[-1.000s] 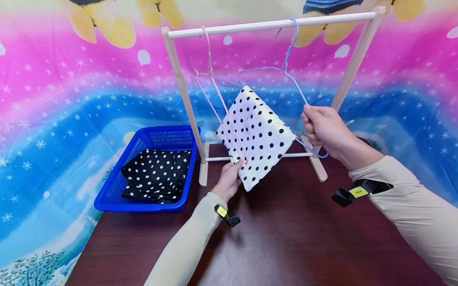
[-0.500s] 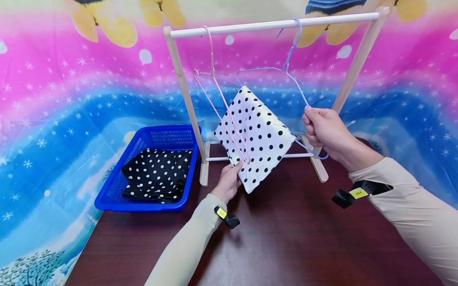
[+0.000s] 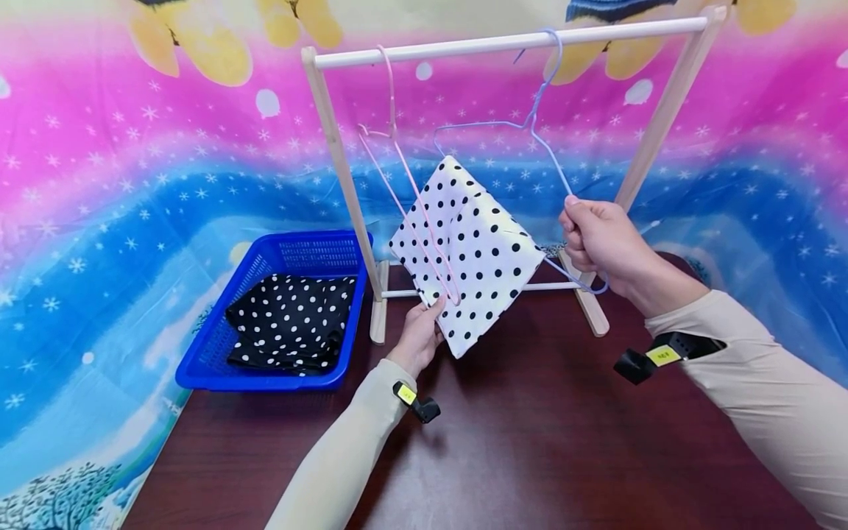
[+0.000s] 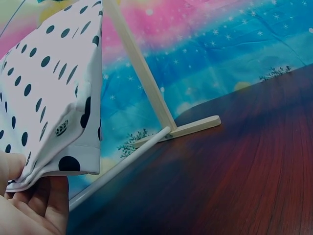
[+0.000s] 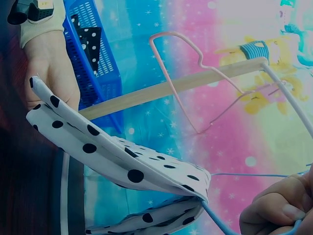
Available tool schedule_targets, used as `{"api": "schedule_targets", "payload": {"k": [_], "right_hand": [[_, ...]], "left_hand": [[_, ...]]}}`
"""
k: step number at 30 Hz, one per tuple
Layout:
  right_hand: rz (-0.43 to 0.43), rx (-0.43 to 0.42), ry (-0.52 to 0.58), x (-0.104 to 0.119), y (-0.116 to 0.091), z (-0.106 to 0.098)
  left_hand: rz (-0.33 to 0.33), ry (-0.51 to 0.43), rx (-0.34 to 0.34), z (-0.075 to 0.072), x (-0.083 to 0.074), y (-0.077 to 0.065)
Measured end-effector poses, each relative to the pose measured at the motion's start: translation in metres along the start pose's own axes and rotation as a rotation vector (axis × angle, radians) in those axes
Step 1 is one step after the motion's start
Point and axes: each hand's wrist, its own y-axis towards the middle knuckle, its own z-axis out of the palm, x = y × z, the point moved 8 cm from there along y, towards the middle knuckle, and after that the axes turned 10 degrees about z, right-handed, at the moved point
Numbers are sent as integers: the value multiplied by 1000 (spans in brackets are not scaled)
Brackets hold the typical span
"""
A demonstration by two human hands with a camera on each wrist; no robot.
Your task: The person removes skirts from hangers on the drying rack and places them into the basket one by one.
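A white cloth with black dots (image 3: 490,265) drapes over the lower bar of a light-blue wire hanger (image 3: 551,156), which hooks on the rack's top rod. My left hand (image 3: 417,335) pinches the cloth's edge between thumb and fingers; the layers there show in the left wrist view (image 4: 54,164). Gripping the hanger's right side is my right hand (image 3: 603,235), its fingers curled round the wire. From the right wrist, the cloth (image 5: 117,161) falls in two flaps from the bar. A pink hanger (image 3: 392,96) hangs to the left, overlapping the cloth in the head view.
The wooden rack (image 3: 464,48) stands on a dark brown table (image 3: 517,442). Left of it sits a blue plastic basket (image 3: 265,384) with a black cloth with white dots (image 3: 291,324) inside. A colourful printed backdrop (image 3: 132,191) surrounds the table.
My left hand and the white cloth have shifted slightly left, and the blue hanger has turned a little with them. My right hand keeps its hold on the wire.
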Motion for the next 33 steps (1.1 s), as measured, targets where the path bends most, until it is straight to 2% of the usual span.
{"api": "schedule_targets", "payload": {"k": [2,23,33], "right_hand": [[4,-26,-21,0,0,-1],[7,-64,7,0,1,-2],[15,-98,24,-1,0,-5]], "left_hand": [[3,-1,-2,-2,0,1],[22,21,-60,-26,-5,1],[11,31,-69,-29,-8,-5]]}}
